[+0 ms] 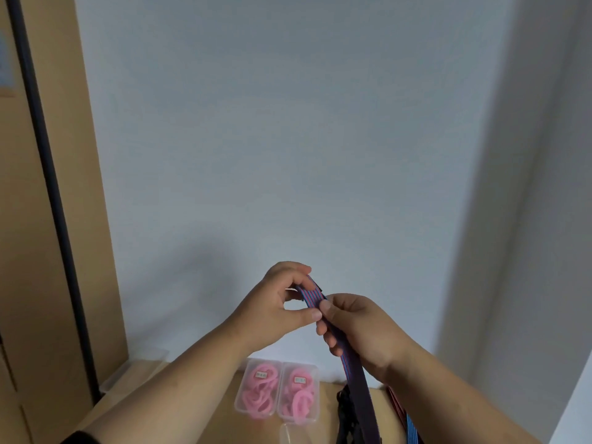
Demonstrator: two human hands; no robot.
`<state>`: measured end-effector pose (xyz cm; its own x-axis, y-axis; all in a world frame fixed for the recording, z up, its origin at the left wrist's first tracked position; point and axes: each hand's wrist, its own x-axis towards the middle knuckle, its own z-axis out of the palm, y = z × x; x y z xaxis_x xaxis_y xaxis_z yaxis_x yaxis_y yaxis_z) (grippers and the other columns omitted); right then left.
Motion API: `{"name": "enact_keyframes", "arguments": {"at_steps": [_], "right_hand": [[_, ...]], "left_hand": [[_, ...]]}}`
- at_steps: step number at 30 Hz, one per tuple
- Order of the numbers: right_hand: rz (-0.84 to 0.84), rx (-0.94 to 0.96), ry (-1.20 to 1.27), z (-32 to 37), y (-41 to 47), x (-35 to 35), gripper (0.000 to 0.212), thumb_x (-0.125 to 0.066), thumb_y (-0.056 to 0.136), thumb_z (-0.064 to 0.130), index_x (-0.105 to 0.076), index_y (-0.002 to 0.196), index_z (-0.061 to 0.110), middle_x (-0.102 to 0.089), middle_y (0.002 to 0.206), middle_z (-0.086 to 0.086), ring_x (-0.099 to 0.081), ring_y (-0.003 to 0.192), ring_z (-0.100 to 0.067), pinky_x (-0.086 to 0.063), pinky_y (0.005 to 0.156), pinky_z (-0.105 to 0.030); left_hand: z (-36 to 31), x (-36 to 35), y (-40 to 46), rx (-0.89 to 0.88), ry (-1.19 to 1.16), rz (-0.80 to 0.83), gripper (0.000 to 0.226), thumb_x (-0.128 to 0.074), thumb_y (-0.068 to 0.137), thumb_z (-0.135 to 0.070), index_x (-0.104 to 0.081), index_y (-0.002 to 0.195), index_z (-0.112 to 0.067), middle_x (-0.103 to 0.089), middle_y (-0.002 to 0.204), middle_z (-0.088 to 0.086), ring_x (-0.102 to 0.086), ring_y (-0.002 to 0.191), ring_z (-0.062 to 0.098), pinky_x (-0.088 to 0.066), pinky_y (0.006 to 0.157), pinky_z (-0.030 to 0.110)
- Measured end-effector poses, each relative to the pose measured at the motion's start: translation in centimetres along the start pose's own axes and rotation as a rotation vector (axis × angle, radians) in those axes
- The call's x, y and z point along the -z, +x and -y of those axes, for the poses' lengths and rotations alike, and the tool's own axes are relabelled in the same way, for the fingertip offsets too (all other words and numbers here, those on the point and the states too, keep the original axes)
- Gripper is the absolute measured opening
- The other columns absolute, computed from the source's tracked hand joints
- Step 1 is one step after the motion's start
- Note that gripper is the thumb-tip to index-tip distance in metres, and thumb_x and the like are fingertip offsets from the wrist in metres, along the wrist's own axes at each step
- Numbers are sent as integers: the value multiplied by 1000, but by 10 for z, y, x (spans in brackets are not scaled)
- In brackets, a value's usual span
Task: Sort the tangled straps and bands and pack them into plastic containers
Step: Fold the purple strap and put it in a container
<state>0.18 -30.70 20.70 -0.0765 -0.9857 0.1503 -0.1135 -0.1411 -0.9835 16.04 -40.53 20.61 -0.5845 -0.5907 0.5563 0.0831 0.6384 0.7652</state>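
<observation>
Pale wall (pixel 288 123) fills our view above a tan surface (pixel 221 421). Our left hand (pixel 275 306) and right hand (pixel 358 331) both pinch a blue-and-red striped strap (pixel 352 363), raised above two clear containers (pixel 278 392) of pink bands (pixel 256 398).

Blue-red striped strap (pixel 349 357), pink bands (pixel 260 392)

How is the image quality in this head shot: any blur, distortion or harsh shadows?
Head view: soft overall, with the striped strap and both hands, left and right, slightly blurred; wide-angle bending of the door frame; even, dim light with a faint shadow on the wall; no glare.
</observation>
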Motion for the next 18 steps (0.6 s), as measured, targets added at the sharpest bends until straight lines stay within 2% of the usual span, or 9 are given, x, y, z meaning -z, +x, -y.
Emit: {"name": "enact_keyframes", "arguments": {"at_steps": [2,5,7,10,13,16,18], "right_hand": [[21,-19,-97,0,1,5,29,-46,106,14,-62,83,9,-59,71,-7,-46,55,-15,-38,52,-26],[64,-65,-303,4,-2,12,25,-47,105,14,-63,87,11,-62,69,0,-47,55,-12,-40,53,-25],[78,-79,-462,7,-3,13,25,-49,103,16,-65,83,18,-64,69,4,-49,57,-11,-42,57,-26],[79,-117,-614,8,0,15,19,-52,99,21,-69,89,23,-67,71,7,-54,58,-9,-45,58,-25],[-2,-116,-755,6,5,15,16,-55,99,27,-70,94,23,-68,74,6,-56,56,-7,-44,54,-20],[-102,-59,-927,1,8,10,20,-55,100,32,-70,96,19,-69,82,1,-61,68,-15,-50,66,-33],[-149,-29,-1030,-3,10,6,24,-52,101,36,-67,94,19,-68,84,-1,-62,75,-21,-49,68,-37]], "left_hand": [[-1,4,1,60,-74,0,24,-74,75,-14,-59,90,-26,-55,129,-1,-66,102,12,-52,87,28],[-5,13,6,259,-150,102,31,-69,88,1,-54,109,-16,-64,117,12,-67,76,22,-56,72,32],[-11,19,8,383,-57,257,33,-70,89,-1,-58,116,-16,-68,97,14,-65,67,24,-57,66,33],[-21,20,9,436,168,401,11,-73,90,-12,-69,100,-12,-67,72,6,-64,59,18,-56,61,29],[-21,12,7,473,207,335,10,-70,90,-18,-70,95,-9,-70,78,6,-66,59,18,-57,59,31],[-16,2,5,528,180,235,12,-66,90,-19,-69,92,-8,-72,78,5,-66,56,22,-57,57,33],[-13,-6,4,561,115,141,13,-65,89,-18,-68,87,-5,-71,77,7,-64,53,23,-54,53,31]]}}
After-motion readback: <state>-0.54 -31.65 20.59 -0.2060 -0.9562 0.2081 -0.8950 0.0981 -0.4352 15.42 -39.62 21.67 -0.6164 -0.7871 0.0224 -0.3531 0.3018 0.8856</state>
